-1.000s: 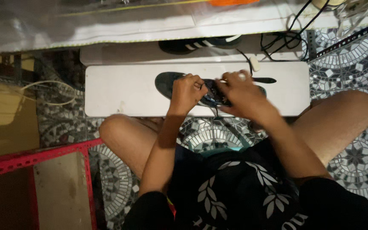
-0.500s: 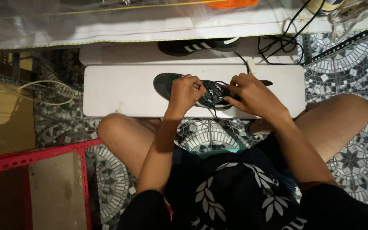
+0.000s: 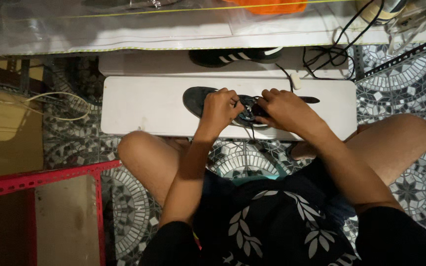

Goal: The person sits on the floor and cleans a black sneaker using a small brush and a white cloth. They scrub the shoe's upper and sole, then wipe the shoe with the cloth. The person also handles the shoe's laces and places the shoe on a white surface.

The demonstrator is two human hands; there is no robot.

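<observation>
Both hands are closed on the lacing of a dark shoe (image 3: 245, 109). The left hand (image 3: 220, 109) pinches at the middle of the upper; the right hand (image 3: 283, 111) grips just beside it, fingers curled on a lace (image 3: 250, 129) whose loose end hangs over the near edge. The shoe lies on its side on a white board (image 3: 139, 106), toe to the left.

Judged light, with a soft, pliable upper and thin, limp laces; best held at the eyelet area or by the sole.

A second shoe (image 3: 232, 56), dark with white stripes, lies beyond on another white board. Black cables (image 3: 329, 54) lie close at the right. A red frame (image 3: 40, 180) stands well apart at the left. Nothing obstructs the hands.
</observation>
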